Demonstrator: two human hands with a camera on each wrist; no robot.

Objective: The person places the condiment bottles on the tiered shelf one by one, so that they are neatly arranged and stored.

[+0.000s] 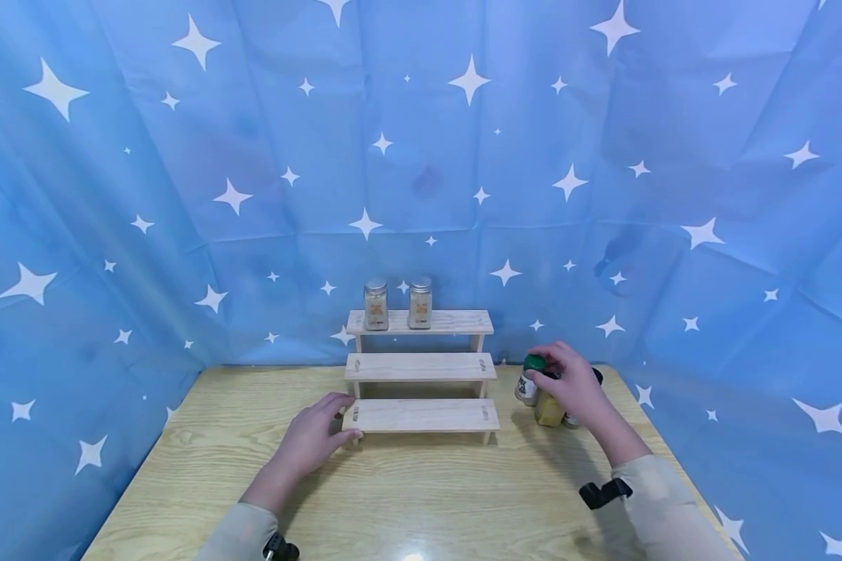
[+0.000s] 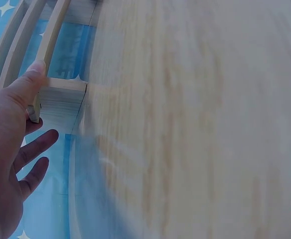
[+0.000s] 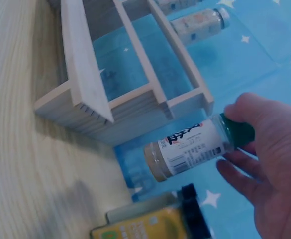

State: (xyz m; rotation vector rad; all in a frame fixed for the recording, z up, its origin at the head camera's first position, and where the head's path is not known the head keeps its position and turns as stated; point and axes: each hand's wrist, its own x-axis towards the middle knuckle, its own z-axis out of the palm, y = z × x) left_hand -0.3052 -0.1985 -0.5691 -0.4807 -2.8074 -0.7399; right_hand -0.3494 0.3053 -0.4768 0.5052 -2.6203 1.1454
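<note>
A three-tier wooden rack (image 1: 421,415) stands at the table's back edge. My left hand (image 1: 311,438) pinches the left end of its lowest step. In the left wrist view the thumb (image 2: 33,74) lies on the board's edge, and the lower fingers stand free of it. To the right of the rack, my right hand (image 1: 577,383) holds a spice jar (image 3: 187,148) by its green cap (image 3: 239,130). This jar has a white label and is tilted in the right wrist view. Below it are a yellow-labelled jar (image 3: 145,226) with a black lid and another jar, partly hidden.
Two clear glass jars (image 1: 376,306) with silver lids stand on the rack's top step. Blue star-patterned cloth (image 1: 421,156) hangs behind and beside the wooden table (image 1: 421,499).
</note>
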